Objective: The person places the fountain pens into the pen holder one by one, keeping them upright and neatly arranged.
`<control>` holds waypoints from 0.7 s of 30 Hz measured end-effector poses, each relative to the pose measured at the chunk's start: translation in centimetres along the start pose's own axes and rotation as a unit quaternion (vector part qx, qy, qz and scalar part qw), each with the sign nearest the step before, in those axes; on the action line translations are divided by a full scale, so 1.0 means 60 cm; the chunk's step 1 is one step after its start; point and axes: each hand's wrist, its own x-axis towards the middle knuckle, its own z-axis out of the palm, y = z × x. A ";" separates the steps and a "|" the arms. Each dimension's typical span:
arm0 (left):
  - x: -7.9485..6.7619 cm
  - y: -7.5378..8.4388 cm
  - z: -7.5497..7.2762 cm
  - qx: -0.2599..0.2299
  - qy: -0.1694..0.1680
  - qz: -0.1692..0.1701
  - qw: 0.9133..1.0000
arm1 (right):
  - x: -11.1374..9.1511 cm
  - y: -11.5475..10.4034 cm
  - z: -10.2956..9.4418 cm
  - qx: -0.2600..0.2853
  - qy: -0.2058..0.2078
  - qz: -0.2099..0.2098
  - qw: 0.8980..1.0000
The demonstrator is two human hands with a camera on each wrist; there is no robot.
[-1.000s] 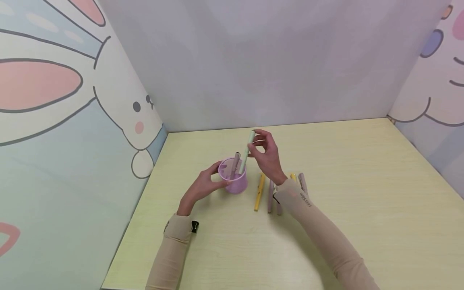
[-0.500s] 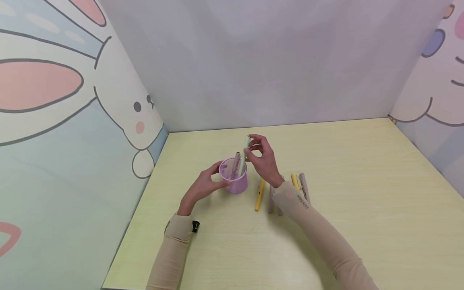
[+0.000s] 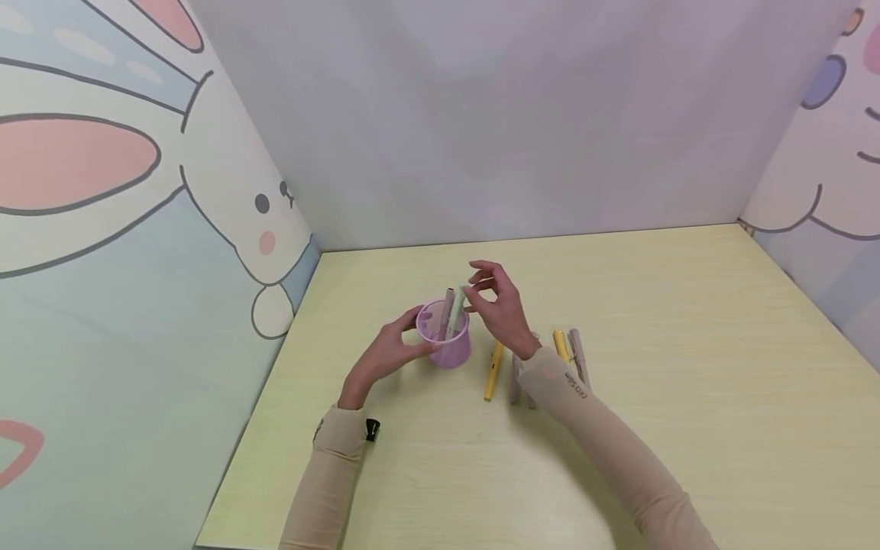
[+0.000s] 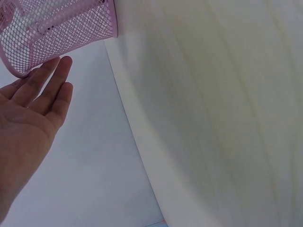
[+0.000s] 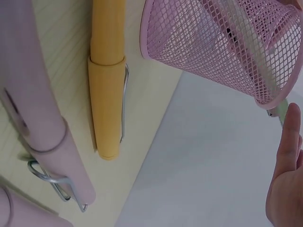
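A pink-purple mesh pen cup point(image 3: 452, 354) stands on the table. My left hand point(image 3: 387, 354) grips its rim between thumb and fingers; the left wrist view shows several fingers against the mesh cup point(image 4: 71, 33). Inside lean a mauve pen point(image 3: 446, 312) and a pale green pen point(image 3: 456, 312), their upper ends above the rim. My right hand point(image 3: 504, 312) is beside the green pen's top, thumb close to it, fingers spread. Whether the thumb still touches the pen is unclear. In the right wrist view the green pen's end point(image 5: 282, 111) shows near a straight finger.
Right of the cup lies a yellow pen point(image 3: 493, 374). Mauve pens point(image 3: 514, 384) lie partly under my right forearm, with another yellow pen point(image 3: 561, 345) and a mauve pen point(image 3: 579, 357) beyond it. A black binder clip point(image 3: 372, 430) sits by my left cuff. Walls border the table.
The green pen has gone from tilted in my right fingers to lower in the cup beside the mauve pen. My right hand moved slightly left and down, its fingers loosening. The left hand stays put.
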 end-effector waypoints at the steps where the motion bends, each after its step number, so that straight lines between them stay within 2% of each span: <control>1: 0.000 0.000 0.000 0.000 0.000 0.001 1.000 | 0.000 0.000 -0.001 0.001 0.001 0.000 1.000; 15: 0.002 -0.003 0.001 0.004 0.000 -0.001 1.000 | -0.005 -0.003 -0.027 0.005 0.012 0.002 1.000; 18: 0.001 -0.002 0.001 0.004 0.000 0.000 1.000 | -0.005 0.002 -0.035 0.004 0.017 0.004 1.000; 21: 0.002 -0.003 0.001 0.004 0.001 -0.002 1.000 | -0.003 0.021 -0.046 0.000 0.020 0.005 1.000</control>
